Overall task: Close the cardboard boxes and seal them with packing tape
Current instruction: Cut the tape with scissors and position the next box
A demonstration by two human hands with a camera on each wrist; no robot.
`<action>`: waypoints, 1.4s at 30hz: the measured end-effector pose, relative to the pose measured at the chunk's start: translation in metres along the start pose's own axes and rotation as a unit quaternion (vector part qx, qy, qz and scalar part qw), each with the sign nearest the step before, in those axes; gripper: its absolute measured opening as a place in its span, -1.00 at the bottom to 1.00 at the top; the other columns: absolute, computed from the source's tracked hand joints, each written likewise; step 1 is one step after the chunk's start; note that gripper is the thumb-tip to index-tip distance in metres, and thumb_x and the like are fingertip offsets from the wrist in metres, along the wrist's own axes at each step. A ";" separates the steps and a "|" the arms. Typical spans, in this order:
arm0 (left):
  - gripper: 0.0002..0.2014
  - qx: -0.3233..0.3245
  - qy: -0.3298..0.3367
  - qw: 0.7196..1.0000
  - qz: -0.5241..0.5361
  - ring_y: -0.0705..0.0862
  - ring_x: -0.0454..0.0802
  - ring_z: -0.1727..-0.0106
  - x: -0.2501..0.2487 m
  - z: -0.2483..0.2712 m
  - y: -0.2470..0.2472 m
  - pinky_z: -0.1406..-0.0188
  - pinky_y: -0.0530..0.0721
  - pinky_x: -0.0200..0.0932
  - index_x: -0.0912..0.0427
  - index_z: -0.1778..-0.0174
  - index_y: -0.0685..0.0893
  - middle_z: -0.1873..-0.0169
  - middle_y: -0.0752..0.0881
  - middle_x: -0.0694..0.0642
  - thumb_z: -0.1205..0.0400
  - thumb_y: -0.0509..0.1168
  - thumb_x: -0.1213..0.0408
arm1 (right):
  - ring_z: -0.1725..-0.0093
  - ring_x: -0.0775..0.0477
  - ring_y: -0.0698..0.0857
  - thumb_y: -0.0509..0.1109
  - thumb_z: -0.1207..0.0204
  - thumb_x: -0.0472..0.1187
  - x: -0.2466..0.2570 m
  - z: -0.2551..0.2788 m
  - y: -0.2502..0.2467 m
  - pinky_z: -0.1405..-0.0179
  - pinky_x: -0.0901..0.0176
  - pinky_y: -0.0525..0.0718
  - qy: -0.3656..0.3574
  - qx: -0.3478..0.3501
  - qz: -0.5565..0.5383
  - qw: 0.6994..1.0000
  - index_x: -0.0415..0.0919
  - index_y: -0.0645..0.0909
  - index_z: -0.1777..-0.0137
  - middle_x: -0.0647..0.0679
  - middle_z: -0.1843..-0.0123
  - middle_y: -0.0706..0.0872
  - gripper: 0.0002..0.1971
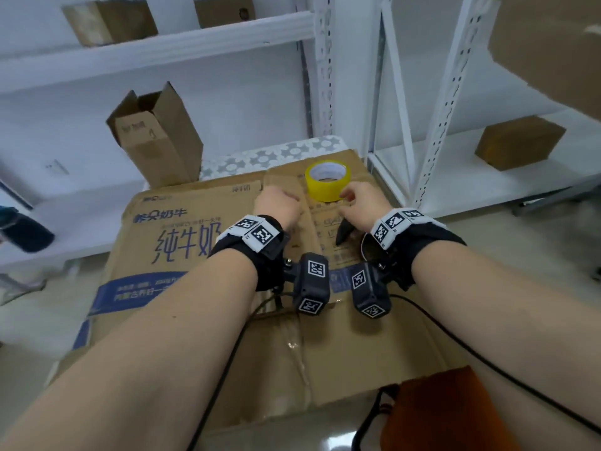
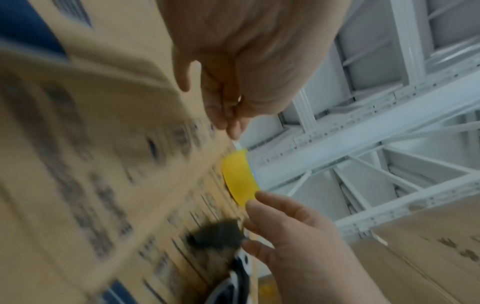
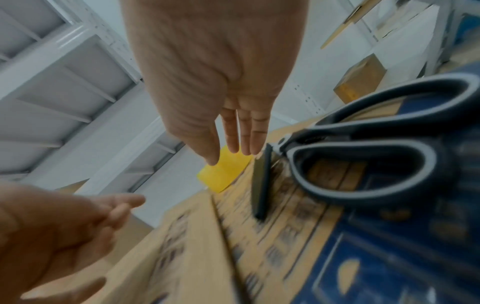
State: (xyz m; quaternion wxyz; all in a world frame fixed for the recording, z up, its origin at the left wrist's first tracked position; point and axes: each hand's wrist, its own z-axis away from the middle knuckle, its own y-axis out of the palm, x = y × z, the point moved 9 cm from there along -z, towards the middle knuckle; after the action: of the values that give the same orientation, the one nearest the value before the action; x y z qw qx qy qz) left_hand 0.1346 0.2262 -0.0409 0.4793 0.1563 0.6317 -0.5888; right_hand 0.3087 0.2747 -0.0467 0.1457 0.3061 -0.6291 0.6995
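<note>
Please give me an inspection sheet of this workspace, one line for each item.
Surface: flattened printed cardboard covers the table.
Job's things: yellow tape roll stands on the cardboard; open small box behind.
Clutter: black-handled scissors lie beside the right hand.
Grippers: left hand empty, fingers loosely bent; right hand, fingers straight, reaching at the roll.
Cables: black cable runs from the right wrist.
Surroundings: white metal shelving holding closed boxes.

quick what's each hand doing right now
Left hand: open, fingers loosely curled, holding nothing.
Right hand: open, straight fingers reaching the yellow tape roll, not gripping it.
</note>
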 end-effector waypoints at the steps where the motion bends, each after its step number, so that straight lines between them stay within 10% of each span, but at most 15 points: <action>1: -0.73 -0.044 -0.009 0.999 -0.002 0.77 0.20 -0.02 0.012 0.005 -0.026 -0.08 0.75 0.09 0.06 0.28 0.66 0.04 0.80 0.25 -0.60 0.15 0.46 | -0.25 -0.15 0.63 0.37 -0.53 -0.25 0.013 0.005 0.008 -0.22 0.10 0.58 -0.009 0.007 -0.002 1.000 -0.17 0.61 -0.30 -0.13 -0.28 0.66 -0.67; 9: -0.64 -0.273 -0.100 0.947 -0.135 0.57 0.23 -0.33 0.099 0.073 -0.172 -0.42 0.40 0.23 0.11 -0.35 0.47 -0.27 0.65 0.20 -0.61 0.17 0.30 | -0.46 -0.35 0.40 0.47 -0.42 0.10 0.061 0.043 0.078 -0.42 -0.16 0.46 0.042 0.095 0.089 0.991 -0.17 0.42 -0.46 -0.28 -0.54 0.32 -0.34; 14: -0.47 -0.287 -0.157 0.915 -0.235 0.29 0.22 -0.53 0.152 0.090 -0.209 -0.51 0.14 0.39 0.15 -0.46 0.43 -0.50 0.41 0.13 -0.52 0.22 0.34 | -0.57 -0.38 0.20 0.43 -0.36 0.32 0.070 0.066 0.087 -0.52 -0.20 0.27 0.089 0.103 0.098 0.986 -0.12 0.24 -0.58 -0.26 -0.62 0.15 -0.11; 19: -0.49 -0.242 -0.254 0.928 -0.123 0.46 0.36 -0.37 0.208 0.103 -0.227 -0.38 0.45 0.13 0.37 -0.36 0.45 -0.36 0.49 0.38 -0.56 0.25 0.13 | -0.54 -0.37 0.29 0.49 -0.28 0.31 0.064 0.083 0.082 -0.45 -0.17 0.36 0.170 0.058 0.060 0.982 -0.24 0.13 -0.61 -0.31 -0.59 0.21 0.04; 28: -0.58 -0.289 -0.165 0.943 0.015 0.59 0.34 -0.28 0.195 0.113 -0.252 -0.22 0.52 0.00 0.37 -0.30 0.58 -0.25 0.65 0.35 -0.70 0.14 0.10 | -0.40 -0.38 0.49 0.43 -0.40 0.20 0.079 0.091 0.069 -0.38 -0.10 0.48 0.194 -0.005 -0.076 0.978 -0.32 0.32 -0.53 -0.33 -0.50 0.42 -0.17; 35: -0.65 -0.444 -0.065 0.871 0.199 0.61 0.11 -0.25 0.151 0.146 -0.292 -0.19 0.45 -0.19 0.10 -0.32 0.61 -0.21 0.69 0.12 -0.66 0.16 0.09 | -0.54 -0.19 0.38 0.24 -0.54 0.30 0.136 0.085 0.018 -0.49 0.11 0.27 0.049 0.041 -0.176 0.982 -0.29 0.39 -0.53 -0.15 -0.56 0.40 -0.24; 38: -0.64 -0.437 -0.054 0.846 0.301 0.61 -0.02 -0.08 0.151 0.139 -0.288 -0.14 0.45 -0.29 0.03 -0.31 0.60 -0.03 0.65 0.00 -0.61 0.26 0.02 | -0.45 -0.09 0.49 0.37 -0.19 0.54 0.154 0.092 0.017 -0.50 0.01 0.38 0.000 0.099 -0.214 0.972 -0.08 0.45 -0.51 0.02 -0.51 0.46 -0.02; 42: -0.53 -0.379 -0.039 0.846 0.373 0.75 0.07 -0.07 0.148 0.117 -0.268 -0.21 0.69 0.06 -0.04 -0.17 0.68 -0.01 0.76 0.03 -0.35 0.20 -0.01 | -0.33 -0.04 0.54 0.57 -0.25 0.18 0.162 0.096 0.029 -0.31 0.07 0.55 -0.030 0.137 -0.245 0.959 -0.11 0.37 -0.55 -0.03 -0.42 0.52 -0.12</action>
State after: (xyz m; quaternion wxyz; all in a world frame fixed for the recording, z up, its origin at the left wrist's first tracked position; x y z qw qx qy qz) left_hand -0.0932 -0.0022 0.0198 0.7089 0.1629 0.6808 -0.0862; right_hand 0.1905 0.1475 0.0314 0.2502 0.4888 -0.4374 0.7122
